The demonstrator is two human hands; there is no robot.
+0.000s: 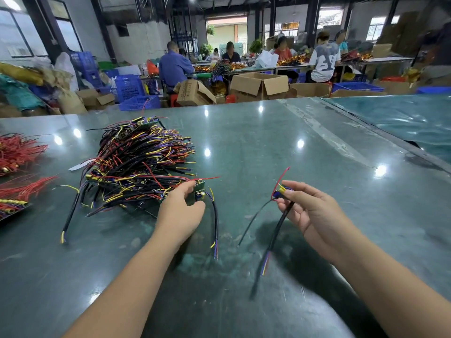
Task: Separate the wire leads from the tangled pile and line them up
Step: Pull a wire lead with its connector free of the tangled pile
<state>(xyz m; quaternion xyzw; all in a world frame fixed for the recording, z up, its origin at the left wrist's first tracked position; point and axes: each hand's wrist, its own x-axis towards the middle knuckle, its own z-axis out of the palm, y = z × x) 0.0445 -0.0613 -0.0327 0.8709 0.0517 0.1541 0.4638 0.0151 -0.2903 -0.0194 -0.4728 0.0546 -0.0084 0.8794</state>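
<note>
Way off to the left of the left hand there are bunches of red wires [17, 152] at the table edge, not part of what's being handled right now. Closer in, just left of and touching the left hand [181, 208], sits the tangled pile [141, 164] – black, yellow, purple and red leads with little green boards mixed in, all on the dark green table [268, 147]. The left hand's fingers are curled around a small green circuit board [200, 191] at the pile's near-right edge, its black cable [215, 220] drooping down beside the thumb. Over to the right, well apart from the pile, the right hand [310, 211] pinches a separated wire lead [280, 215] near its blue-and-yellow connector end, red strand poking up above the fingers, black sheathed part hanging below the palm off the table. These things look super light and floppy – the cable sags wherever it isn't held, so I'd grab at the board or connector, the only stiff bit. Pulling by the thin strands probably just drags neighbours along or stresses the solder joints. No lined-up row of these leads anywhere near either hand yet, so I'd say early days.
</note>
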